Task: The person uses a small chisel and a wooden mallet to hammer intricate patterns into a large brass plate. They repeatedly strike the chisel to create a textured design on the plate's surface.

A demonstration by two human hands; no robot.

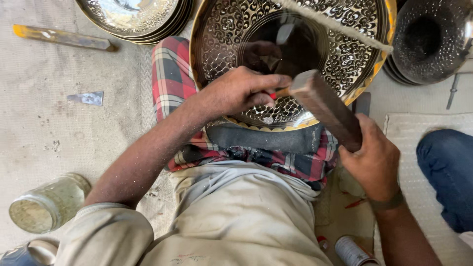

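Dusty floor, hands on engraved plate

Open floor lies to the left of the seated person, broken only by a flat chisel near the top edge, a small metal scrap further in, and a glass jar on its side at lower left. A stack of plates blocks the upper left corner. The engraved bowl fills the lap and the top centre; a cord crosses above its rim. The left hand and the wooden mallet in the right hand occupy the bowl's near edge. To the right, dark bowls, a mat and another person's knee close the passage.
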